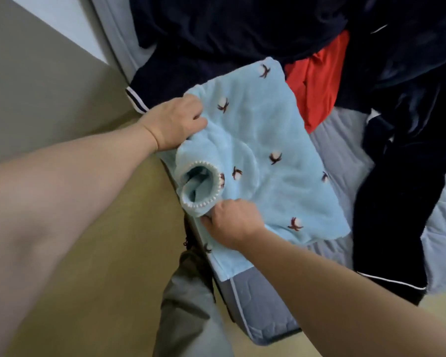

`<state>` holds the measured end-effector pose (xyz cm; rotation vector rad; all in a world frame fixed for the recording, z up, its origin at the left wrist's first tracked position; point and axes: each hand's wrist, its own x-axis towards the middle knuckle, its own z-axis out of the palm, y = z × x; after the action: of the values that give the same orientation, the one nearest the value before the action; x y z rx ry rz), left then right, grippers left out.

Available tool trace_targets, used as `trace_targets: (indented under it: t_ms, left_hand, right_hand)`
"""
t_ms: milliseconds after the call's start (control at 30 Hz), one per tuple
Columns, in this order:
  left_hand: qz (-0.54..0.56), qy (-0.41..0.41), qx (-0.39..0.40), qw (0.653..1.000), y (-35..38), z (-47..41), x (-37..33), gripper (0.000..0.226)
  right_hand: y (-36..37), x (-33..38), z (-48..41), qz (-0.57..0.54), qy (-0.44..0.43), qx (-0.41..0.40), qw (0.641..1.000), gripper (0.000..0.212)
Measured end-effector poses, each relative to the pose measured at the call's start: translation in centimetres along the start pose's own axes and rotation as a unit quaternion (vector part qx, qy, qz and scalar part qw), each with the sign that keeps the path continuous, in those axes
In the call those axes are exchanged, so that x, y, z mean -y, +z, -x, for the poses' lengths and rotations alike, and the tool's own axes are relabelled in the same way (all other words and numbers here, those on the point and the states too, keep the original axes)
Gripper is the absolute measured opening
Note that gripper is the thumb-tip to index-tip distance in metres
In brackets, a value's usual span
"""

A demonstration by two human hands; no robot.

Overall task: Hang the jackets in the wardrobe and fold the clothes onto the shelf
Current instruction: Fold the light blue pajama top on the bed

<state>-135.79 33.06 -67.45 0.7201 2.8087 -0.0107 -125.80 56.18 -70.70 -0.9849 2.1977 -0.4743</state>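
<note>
two hands work one light blue top (263, 140), which lies flat on the bed (345, 161) at its near edge. the left hand (177, 122) is closed on the top's far-left edge, fingers curled into the fabric. the right hand (232, 222) pinches the fabric just beside the collar (204, 188), on the side nearest the camera. one round collar shows, trimmed with a ring of small white beads and gaping open between the two hands. seven small dark-and-white motifs can be counted on the top's upper face, and an eighth shows on a flap (222, 258) of the same blue cloth that hangs over the bed's edge below the right hand.

around the top there are other clothes. one red garment (317, 83) lies touching the top's far-right corner, partly tucked under dark cloth. beyond the top, a large navy garment (229, 32) covers the bed; one striped cuff (137, 101) of it sits just left of the left hand. right of the top, another navy piece (397, 191) with thin white piping trails toward the bed's near corner. whether the navy cloth is two garments or more, i cannot tell.

left of the bed is bare floor (62, 104). below the top, one trouser leg (191, 305) of the person stands against the bed.
</note>
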Motion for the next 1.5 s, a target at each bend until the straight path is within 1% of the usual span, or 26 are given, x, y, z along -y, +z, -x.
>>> trace_targets:
  t_ms: [67, 133, 200, 267, 333, 400, 433, 467, 533, 567, 600, 633, 700, 767, 833, 900, 967, 1067, 1133, 1200, 1267, 1300, 1333, 1367, 1400, 1500]
  left_hand:
    - [-0.015, 0.016, 0.014, 1.0, 1.8, 2.6, 0.2, 0.008]
    - [-0.027, 0.019, 0.038, 0.999, 3.6, 4.3, 0.1, 0.013]
    - [-0.032, -0.021, 0.052, 0.998, 5.4, 5.7, -0.2, 0.018]
    - [-0.043, -0.064, 0.125, 0.989, 7.0, 7.0, -0.6, 0.03]
    - [-0.058, -0.102, 0.189, 0.975, 7.8, 7.9, -1.4, 0.046]
    - [-0.018, -0.168, 0.175, 0.97, 8.1, 8.6, -2.6, 0.059]
    - [0.03, -0.23, 0.149, 0.961, 8.2, 8.8, -3.3, 0.063]
    - [0.095, -0.309, 0.119, 0.939, 8.5, 9.0, -4.0, 0.061]
    - [0.248, -0.47, 0.058, 0.845, 8.7, 9.0, -5.1, 0.042]
    - [0.313, -0.526, 0.036, 0.79, 8.9, 8.8, -5.4, 0.036]
    - [0.356, -0.556, 0.031, 0.751, 9.0, 8.6, -5.7, 0.036]
    - [0.38, -0.565, 0.035, 0.732, 9.2, 8.4, -5.9, 0.04]
    - [0.378, -0.563, 0.042, 0.734, 9.3, 8.1, -6.1, 0.045]
    - [0.334, -0.563, 0.037, 0.755, 9.2, 7.5, -6.2, 0.044]
    - [0.267, -0.546, 0.021, 0.794, 8.8, 6.6, -6.1, 0.043]
    - [0.223, -0.508, 0.009, 0.832, 8.0, 4.9, -5.7, 0.046]
    - [0.215, -0.481, 0.007, 0.85, 7.1, 2.7, -5.1, 0.051]
    - [0.234, -0.471, -0.006, 0.851, 5.4, -0.9, -4.5, 0.057]
    - [0.241, -0.456, -0.011, 0.857, 4.1, -3.3, -3.9, 0.062]
    - [0.252, -0.439, -0.01, 0.862, 3.2, -5.6, -3.5, 0.063]
    - [0.271, -0.425, -0.005, 0.864, 2.6, -8.0, -3.2, 0.056]
    - [0.28, -0.423, 0.004, 0.862, 2.5, -9.1, -3.1, 0.052]
    - [0.286, -0.424, 0.015, 0.859, 2.3, -10.1, -2.9, 0.049]
    - [0.291, -0.429, 0.023, 0.855, 2.1, -11.0, -2.8, 0.045]
    - [0.293, -0.435, 0.026, 0.851, 1.9, -11.6, -2.6, 0.039]
    - [0.284, -0.442, 0.035, 0.85, 1.6, -12.9, -2.2, 0.028]
  right_hand:
    - [1.5, 1.2, -0.6, 0.021, -0.005, 0.039, 0.999, 0.026]
    - [2.8, 2.4, -0.9, 0.038, -0.008, 0.075, 0.996, 0.025]
    - [3.9, 3.3, -1.1, 0.04, 0.009, 0.097, 0.994, 0.031]
    - [4.5, 3.8, -1.0, 0.037, 0.043, 0.122, 0.991, 0.036]
    - [4.7, 3.6, -0.7, 0.054, 0.07, 0.163, 0.983, 0.051]
    - [5.0, 3.5, -0.3, 0.079, 0.081, 0.197, 0.974, 0.066]
    - [5.1, 3.4, 0.0, 0.087, 0.083, 0.206, 0.971, 0.071]
    - [5.2, 3.4, 0.2, 0.089, 0.084, 0.212, 0.969, 0.075]
    - [5.1, 3.5, 0.5, 0.079, 0.089, 0.213, 0.97, 0.075]
    - [5.1, 3.5, 0.5, 0.069, 0.092, 0.208, 0.971, 0.07]
    - [5.0, 3.4, 0.5, 0.057, 0.097, 0.199, 0.973, 0.064]
    - [4.9, 3.4, 0.5, 0.043, 0.109, 0.189, 0.975, 0.058]
    - [4.6, 3.0, 0.3, 0.016, 0.145, 0.164, 0.976, 0.05]
    - [4.0, 2.2, 0.1, -0.008, 0.182, 0.133, 0.974, 0.044]
    - [3.1, 1.1, 0.1, -0.043, 0.23, 0.081, 0.969, 0.031]
    - [2.1, 0.0, 0.4, -0.103, 0.3, -0.014, 0.948, 0.017]
    - [1.0, -0.9, 1.2, -0.185, 0.386, -0.14, 0.893, 0.01]
    - [-0.1, -2.5, 2.9, -0.217, 0.529, -0.297, 0.765, 0.023]
    - [-0.1, -3.8, 4.3, -0.232, 0.65, -0.317, 0.651, 0.042]
    - [0.6, -4.9, 5.4, -0.322, 0.736, -0.291, 0.519, 0.061]
    - [1.6, -5.3, 6.1, -0.494, 0.729, -0.291, 0.373, 0.078]
    - [2.2, -5.3, 6.5, -0.583, 0.688, -0.307, 0.306, 0.078]
    - [2.6, -5.4, 6.8, -0.651, 0.641, -0.313, 0.261, 0.068]
    - [2.8, -5.3, 7.1, -0.694, 0.602, -0.314, 0.24, 0.057]
    - [3.0, -5.3, 7.2, -0.718, 0.575, -0.313, 0.236, 0.05]
    - [3.4, -6.2, 7.4, -0.714, 0.567, -0.297, 0.282, 0.052]
